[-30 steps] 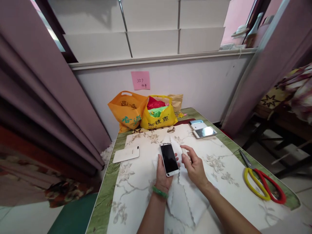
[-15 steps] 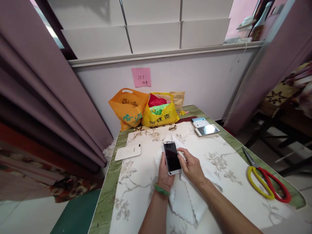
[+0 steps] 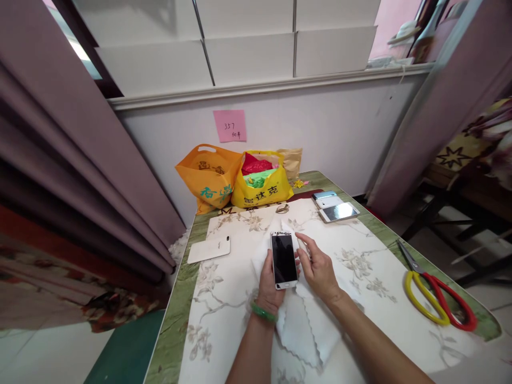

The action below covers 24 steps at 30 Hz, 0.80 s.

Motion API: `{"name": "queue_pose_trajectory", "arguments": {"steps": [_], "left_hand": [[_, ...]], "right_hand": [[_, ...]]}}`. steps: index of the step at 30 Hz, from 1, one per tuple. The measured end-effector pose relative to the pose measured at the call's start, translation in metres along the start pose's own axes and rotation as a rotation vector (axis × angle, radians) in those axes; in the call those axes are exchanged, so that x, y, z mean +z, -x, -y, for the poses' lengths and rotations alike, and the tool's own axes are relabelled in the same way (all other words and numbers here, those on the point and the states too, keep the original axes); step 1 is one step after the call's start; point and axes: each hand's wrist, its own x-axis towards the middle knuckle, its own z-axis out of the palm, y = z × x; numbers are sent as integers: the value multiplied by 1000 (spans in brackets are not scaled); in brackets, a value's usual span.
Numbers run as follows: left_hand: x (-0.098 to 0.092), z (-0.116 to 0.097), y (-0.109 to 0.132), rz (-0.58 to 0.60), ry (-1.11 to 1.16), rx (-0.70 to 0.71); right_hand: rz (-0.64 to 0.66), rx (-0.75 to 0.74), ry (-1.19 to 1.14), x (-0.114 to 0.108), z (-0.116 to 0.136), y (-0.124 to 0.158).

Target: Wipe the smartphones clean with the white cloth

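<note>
A white smartphone (image 3: 284,260) with a dark screen lies face up in my left hand (image 3: 270,282), whose fingers wrap around it from below. Black chipped-looking marks show along its top edge and at a bottom corner. My right hand (image 3: 321,272) is just off the phone's right edge, thumb and index finger apart, with white showing in the gap between them. Whether that white is a held piece or the background is hard to make out. Under both hands a white cloth (image 3: 298,325) with a zigzag edge is spread on the table.
A white phone (image 3: 210,249) lies face down at left. Several phones, one a white phone (image 3: 339,212), are stacked at the back right. Large scissors (image 3: 428,296) with yellow and red handles lie at right. An orange bag (image 3: 210,178) and a yellow bag (image 3: 262,192) stand at the back.
My right thumb and index finger have come away from the phone's right edge and spread apart. The phone has shifted slightly right and sits more upright in my left hand.
</note>
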Motion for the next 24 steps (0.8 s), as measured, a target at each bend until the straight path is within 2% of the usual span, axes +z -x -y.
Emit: {"name": "queue_pose_trajectory", "arguments": {"steps": [6,11,16,20,24], "left_hand": [[3,-1,2,23,26,-29],[7,-2,2,-86,92,70],[1,-4,-1,-142,155,70],[-6,-6,-2,-133,144,23],[-7,-6,-1,-116,140,35]], "right_hand": [[-4,-3,17,-1,1,2],[38,-125,35,1,2,11],[70,-165,35,2,1,21],[127,-268,68,3,-2,29],[113,-268,47,4,-3,32]]}}
